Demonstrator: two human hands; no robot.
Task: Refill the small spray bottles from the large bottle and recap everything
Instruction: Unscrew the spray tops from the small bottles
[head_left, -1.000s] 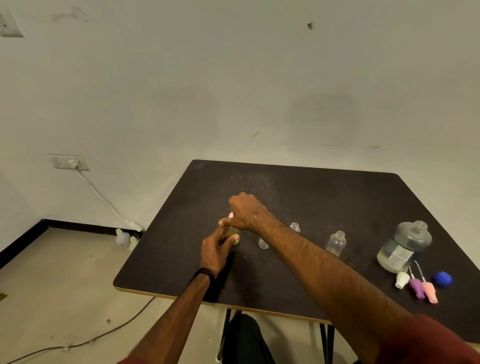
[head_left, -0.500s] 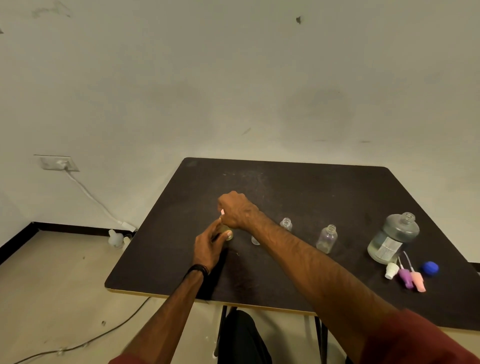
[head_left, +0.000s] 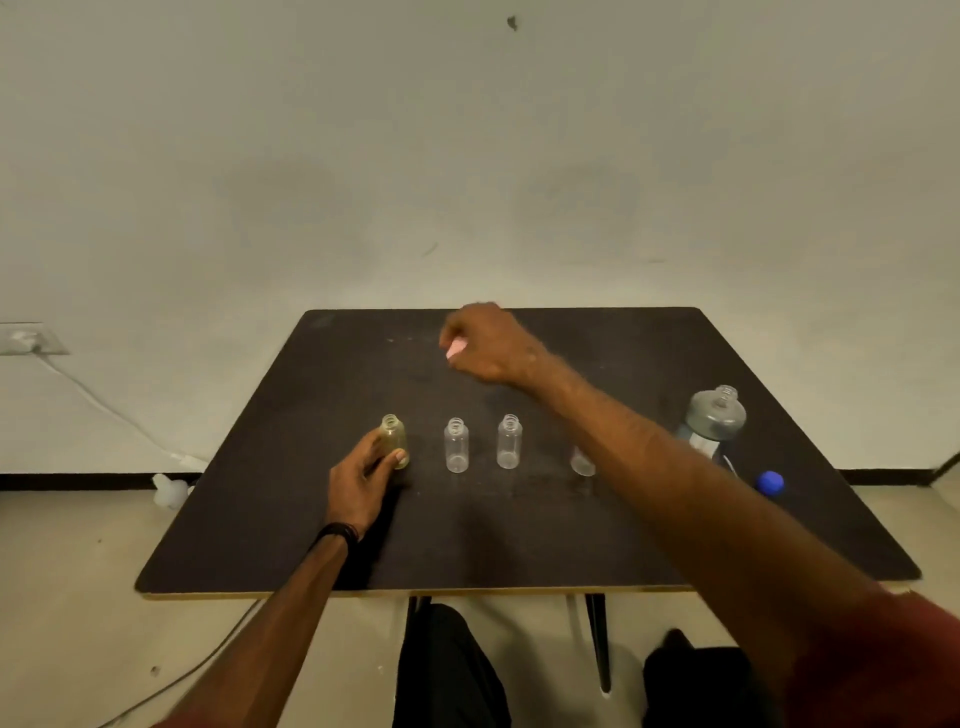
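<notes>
Left hand (head_left: 363, 480) grips an uncapped yellowish small bottle (head_left: 393, 440) upright on the bench (head_left: 311, 519). Right hand (head_left: 485, 345), raised toward the far edge, fingers clenched around a pink cap (head_left: 456, 347).

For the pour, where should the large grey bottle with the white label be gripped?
Grip the large grey bottle around its wide body below the shoulder, coming from its right side: it stands upright and uncapped, the neck is narrow, and the right forearm blocks its left.
</notes>
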